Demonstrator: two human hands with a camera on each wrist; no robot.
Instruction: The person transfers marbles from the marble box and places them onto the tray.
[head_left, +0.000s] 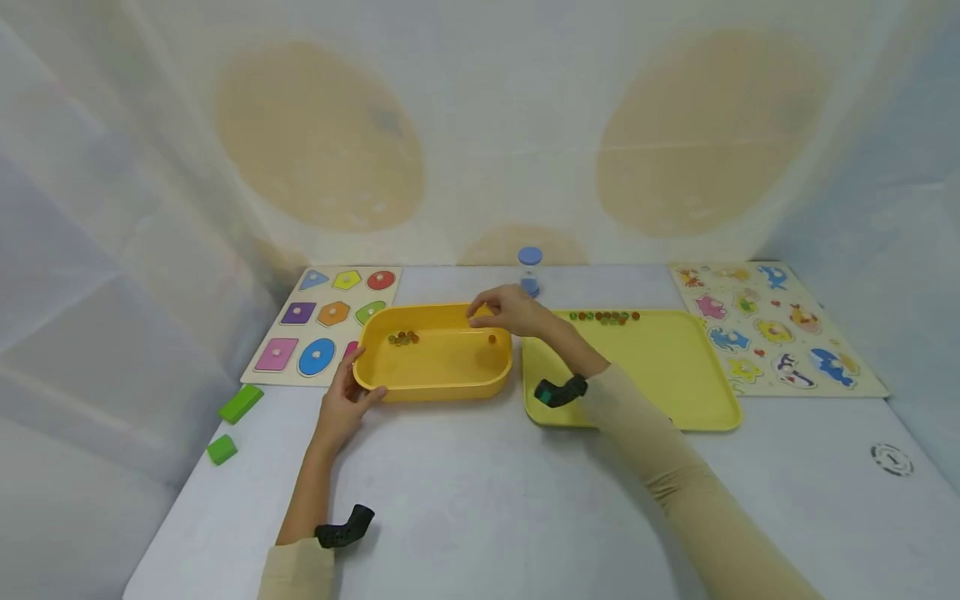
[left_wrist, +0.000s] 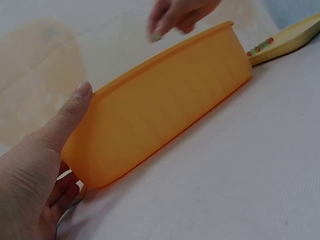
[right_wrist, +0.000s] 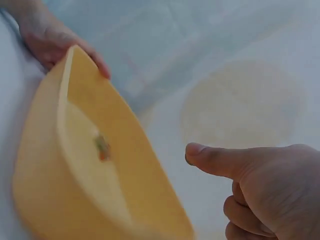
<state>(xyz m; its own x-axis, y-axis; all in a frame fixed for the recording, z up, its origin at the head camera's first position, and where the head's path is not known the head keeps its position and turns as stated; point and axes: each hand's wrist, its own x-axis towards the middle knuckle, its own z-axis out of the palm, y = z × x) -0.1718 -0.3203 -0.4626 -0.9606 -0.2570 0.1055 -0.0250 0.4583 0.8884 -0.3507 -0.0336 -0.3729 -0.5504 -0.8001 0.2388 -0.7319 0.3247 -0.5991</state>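
My left hand (head_left: 342, 408) grips the left end of a deep yellow tub (head_left: 435, 393), its thumb (left_wrist: 75, 107) against the wall near the rim and the fingers behind. Over the tub's right part, my right hand (head_left: 517, 310) pinches a small greenish marble (left_wrist: 157, 36) between thumb and fingertips. In the tub, several green and orange-red marbles (head_left: 403, 338) sit together at the left, and one orange-red marble (head_left: 492, 339) lies apart at the right. More marbles (head_left: 606, 317) line the far edge of a shallow yellow tray (head_left: 637, 367) on the right, partly under my right forearm.
A shape puzzle board (head_left: 322, 310) lies behind and left of the tub, an animal puzzle board (head_left: 765, 333) at the far right. A blue-capped sand timer (head_left: 529, 271) stands at the back. Two green blocks (head_left: 241, 404) lie at left, a round printed marker (head_left: 892, 459) at right.
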